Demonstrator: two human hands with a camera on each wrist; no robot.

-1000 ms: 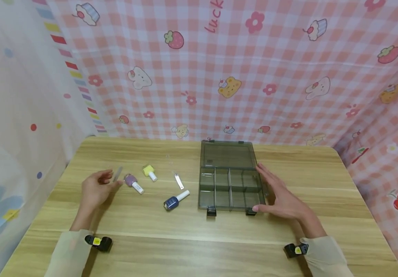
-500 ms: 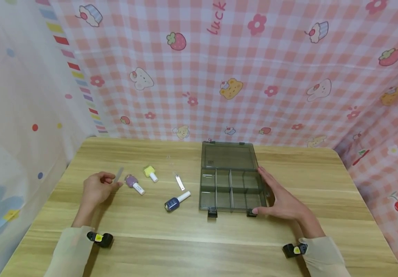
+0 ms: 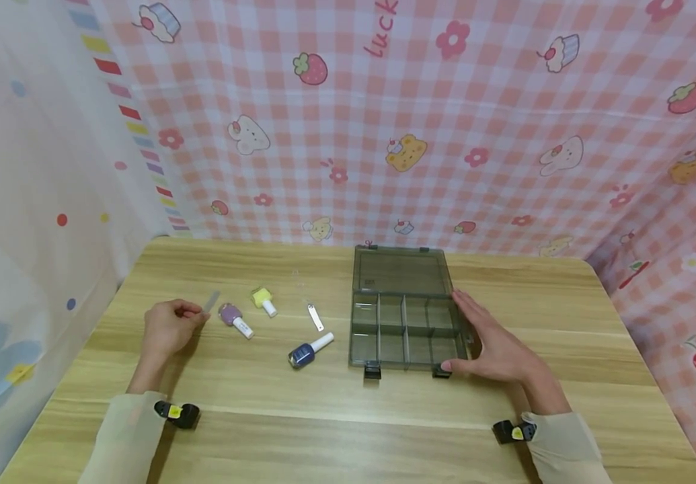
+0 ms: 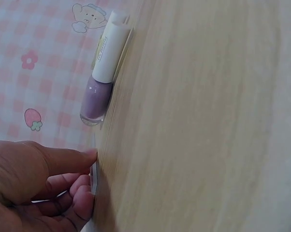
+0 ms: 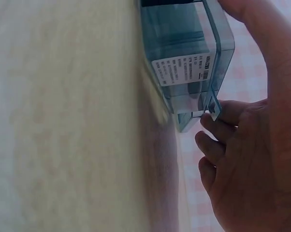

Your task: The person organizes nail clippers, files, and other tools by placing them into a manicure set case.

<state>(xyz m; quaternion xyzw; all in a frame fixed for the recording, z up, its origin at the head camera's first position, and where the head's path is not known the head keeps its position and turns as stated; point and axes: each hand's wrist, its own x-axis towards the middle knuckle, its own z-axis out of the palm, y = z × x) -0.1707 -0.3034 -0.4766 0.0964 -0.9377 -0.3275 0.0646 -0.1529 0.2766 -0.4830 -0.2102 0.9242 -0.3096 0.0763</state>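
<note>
In the head view my left hand (image 3: 170, 331) pinches one end of a thin grey nail file (image 3: 211, 301) between thumb and fingers, low over the table at the left. Just right of it lies a purple nail polish bottle (image 3: 235, 320) with a white cap. My right hand (image 3: 501, 346) rests against the right side of a dark see-through compartment box (image 3: 391, 366), its thumb at the front latch and extended fingers by the hinge corner. The box stands with its lid tipped back and its compartments bare. The left wrist view shows the nail file (image 4: 94, 178) nearly edge-on.
A yellow nail polish bottle (image 3: 263, 301), a navy nail polish bottle (image 3: 310, 351) and a silver nail clipper (image 3: 315, 317) lie between the left hand and the box. Behind the wooden table (image 3: 335, 430) hangs a pink checked cloth (image 3: 348, 134).
My left fingers have closed more tightly on the end of the nail file, which has shifted slightly to the right. The right hand and the box keep their places.
</note>
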